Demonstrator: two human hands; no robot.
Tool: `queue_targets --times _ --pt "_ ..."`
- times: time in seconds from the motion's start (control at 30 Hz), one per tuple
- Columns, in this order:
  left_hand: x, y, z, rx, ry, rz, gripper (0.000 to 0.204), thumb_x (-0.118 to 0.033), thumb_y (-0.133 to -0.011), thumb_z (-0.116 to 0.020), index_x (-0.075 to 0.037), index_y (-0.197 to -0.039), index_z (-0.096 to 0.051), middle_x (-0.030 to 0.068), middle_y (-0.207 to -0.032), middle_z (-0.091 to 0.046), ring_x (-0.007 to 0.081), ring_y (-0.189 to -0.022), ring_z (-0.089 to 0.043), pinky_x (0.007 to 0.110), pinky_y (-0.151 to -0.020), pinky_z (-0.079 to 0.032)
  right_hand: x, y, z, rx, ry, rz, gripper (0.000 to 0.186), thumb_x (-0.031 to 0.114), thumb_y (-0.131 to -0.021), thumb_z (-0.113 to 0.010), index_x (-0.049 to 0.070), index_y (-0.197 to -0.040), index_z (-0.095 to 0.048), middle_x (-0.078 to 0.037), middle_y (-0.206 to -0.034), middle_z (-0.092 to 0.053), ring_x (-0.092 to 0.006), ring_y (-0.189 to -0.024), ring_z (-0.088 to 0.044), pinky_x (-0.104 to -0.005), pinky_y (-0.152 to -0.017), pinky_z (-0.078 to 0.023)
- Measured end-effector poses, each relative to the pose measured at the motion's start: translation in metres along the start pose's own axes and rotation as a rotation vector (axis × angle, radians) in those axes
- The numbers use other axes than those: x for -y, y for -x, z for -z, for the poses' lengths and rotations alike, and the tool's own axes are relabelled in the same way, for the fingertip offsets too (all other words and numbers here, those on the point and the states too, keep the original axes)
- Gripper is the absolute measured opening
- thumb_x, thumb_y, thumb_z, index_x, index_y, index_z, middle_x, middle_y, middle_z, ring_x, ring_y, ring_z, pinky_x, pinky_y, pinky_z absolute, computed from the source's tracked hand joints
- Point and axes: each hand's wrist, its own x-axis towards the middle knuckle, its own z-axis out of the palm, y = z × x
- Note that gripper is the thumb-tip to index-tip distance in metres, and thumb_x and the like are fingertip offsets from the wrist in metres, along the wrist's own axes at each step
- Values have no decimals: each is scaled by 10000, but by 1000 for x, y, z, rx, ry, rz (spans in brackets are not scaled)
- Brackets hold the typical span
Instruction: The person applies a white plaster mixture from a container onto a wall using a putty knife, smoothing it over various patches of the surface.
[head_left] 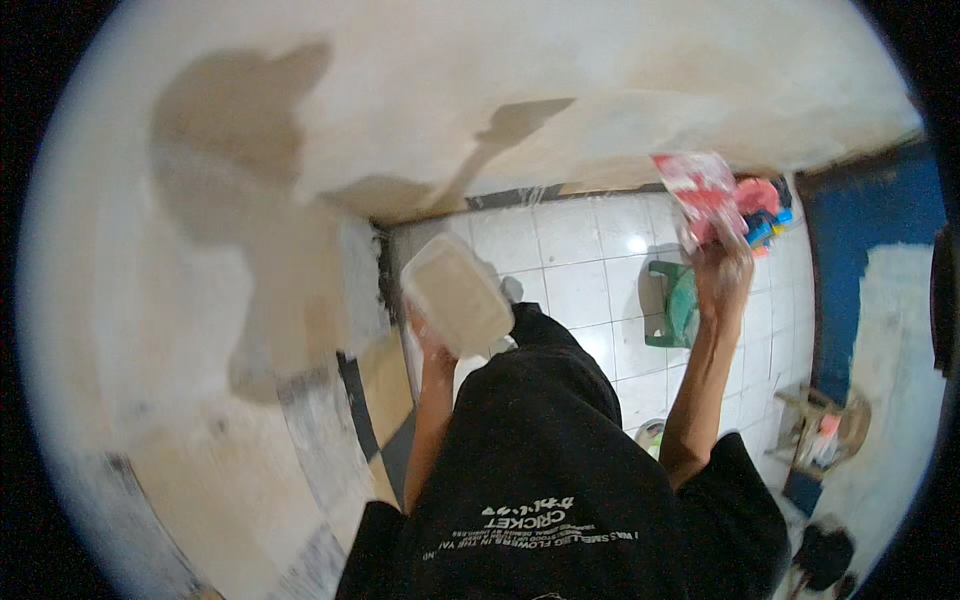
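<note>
The red scraper [690, 180], smeared white, is at upper right of the frame; my right hand [724, 268] has its fingers closed around its near end. The pale tub [455, 295], left of centre, is gripped at its lower-left side by my left hand [428, 335]; some of those fingers are hidden. For good control, I should hold the tub steady, load the blade evenly and apply light, uniform pressure against the wall [620, 60]. My right forearm rises steeply from lower right; my left forearm rises close beside my black shirt [560, 440]. Beyond lie the tiled floor [570, 235] and green stool [682, 308].
</note>
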Motion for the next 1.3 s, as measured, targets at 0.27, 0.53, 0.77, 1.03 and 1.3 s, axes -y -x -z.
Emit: queue_targets --times 0.27,0.53,0.77,1.03,1.3 --pt "49 17 -64 10 -151 -59 571 -506 -982 -307 -97 -1364 -420 122 -1304 -528 278 -1150 -565 466 -993 -466 42 87 24 25 -830 -385 197 150 -926 -596 4 -1057 -607 -25 -774 -592 -108 -663 -553 -263 -554 -442" --pt "95 28 -68 124 63 186 715 -639 -949 -274 -104 -1413 -372 137 -1332 -516 300 -1200 -536 483 -1013 -448 65 104 -4 237 -186 75 252 14 -870 -588 -56 -1108 -544 -182 -760 -677 -215 -630 -653 -324 -547 -506" --pt "119 27 -94 211 -12 263 714 -650 -949 -248 -115 -1400 -388 127 -1319 -525 298 -1195 -539 475 -1013 -451 60 82 -19 365 309 186 249 38 -787 -564 -40 -1022 -585 -294 -692 -598 -479 -698 -599 -511 -641 -494" --pt "182 -30 -131 198 43 285 668 -588 -977 -242 -74 -1359 -431 139 -1304 -532 290 -1178 -540 456 -1029 -425 -5 26 -15 376 200 118 181 38 -779 -574 -24 -948 -598 -288 -745 -619 -465 -734 -619 -505 -649 -493" --pt "224 -91 -191 112 -209 100 623 -501 -1016 -214 -3 -1292 -467 153 -1153 -610 246 -997 -646 376 -859 -559 -73 -61 3 328 9 22 193 -15 -806 -588 -46 -997 -597 -224 -770 -670 -323 -689 -683 -374 -614 -503"
